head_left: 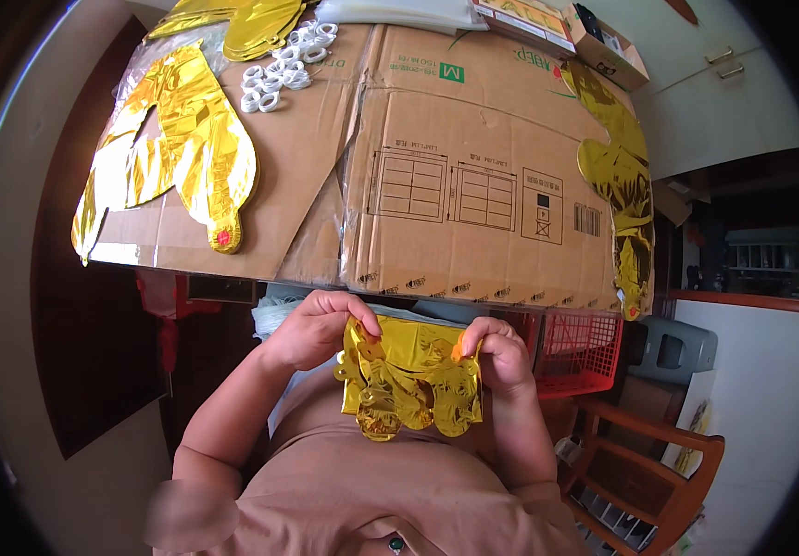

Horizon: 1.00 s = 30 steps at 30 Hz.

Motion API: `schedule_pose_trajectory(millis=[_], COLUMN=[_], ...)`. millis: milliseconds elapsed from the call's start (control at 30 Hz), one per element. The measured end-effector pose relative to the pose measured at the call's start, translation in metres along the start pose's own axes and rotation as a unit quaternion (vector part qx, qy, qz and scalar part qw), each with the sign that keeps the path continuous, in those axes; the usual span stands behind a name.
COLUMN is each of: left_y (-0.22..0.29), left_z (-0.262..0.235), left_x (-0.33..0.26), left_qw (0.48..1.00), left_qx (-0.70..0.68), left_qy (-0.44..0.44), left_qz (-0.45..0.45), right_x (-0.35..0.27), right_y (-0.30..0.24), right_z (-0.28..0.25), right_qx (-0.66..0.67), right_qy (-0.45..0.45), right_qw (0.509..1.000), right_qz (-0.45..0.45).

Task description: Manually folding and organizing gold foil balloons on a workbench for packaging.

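Close to my body, just below the table's front edge, I hold a folded stack of shiny gold foil balloons [418, 352] up by its two top corners. My left hand [318, 326] pinches the left corner between thumb and fingers. On the other side my right hand [501, 357] grips the right corner, with a small orange piece [459, 348] showing at its fingertips; what it is I cannot make out. Rounded foil lobes hang down from the stack. A flat gold foil balloon [191, 120] with a red spot near its tip lies at the table's left.
Flattened cardboard [473, 120] covers the table. White ribbon coils [288, 69] lie at the back left, clear plastic bags [399, 13] at the back. Another gold balloon [617, 176] drapes over the right edge. A red basket [580, 347] and wooden chair [649, 463] stand right.
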<state>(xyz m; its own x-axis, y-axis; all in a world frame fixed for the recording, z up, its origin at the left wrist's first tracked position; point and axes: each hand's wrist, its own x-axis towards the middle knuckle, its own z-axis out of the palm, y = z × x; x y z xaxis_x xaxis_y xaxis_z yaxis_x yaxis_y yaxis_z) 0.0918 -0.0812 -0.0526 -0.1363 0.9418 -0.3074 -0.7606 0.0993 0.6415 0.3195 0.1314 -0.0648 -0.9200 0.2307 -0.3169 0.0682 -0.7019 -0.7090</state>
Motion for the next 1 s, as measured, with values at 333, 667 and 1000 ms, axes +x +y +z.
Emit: schedule_pose_trajectory(millis=[333, 667, 1000], left_y=[-0.005, -0.006, -0.016], left_z=[0.001, 0.015, 0.005], left_x=[0.003, 0.003, -0.003], left_qw=[0.998, 0.985, 0.974], left_qx=[-0.051, -0.125, -0.183], left_qy=[0.036, 0.105, 0.111], left_qz=[-0.024, -0.061, -0.076], right_x=[-0.002, -0.003, -0.004], right_y=[-0.006, -0.002, -0.018], right_z=[0.001, -0.005, 0.028], right_qx=[-0.01, 0.012, -0.431], right_qy=[0.009, -0.015, -0.02], right_qw=[1.0, 1.0, 0.878], right_qz=[0.002, 0.021, -0.208])
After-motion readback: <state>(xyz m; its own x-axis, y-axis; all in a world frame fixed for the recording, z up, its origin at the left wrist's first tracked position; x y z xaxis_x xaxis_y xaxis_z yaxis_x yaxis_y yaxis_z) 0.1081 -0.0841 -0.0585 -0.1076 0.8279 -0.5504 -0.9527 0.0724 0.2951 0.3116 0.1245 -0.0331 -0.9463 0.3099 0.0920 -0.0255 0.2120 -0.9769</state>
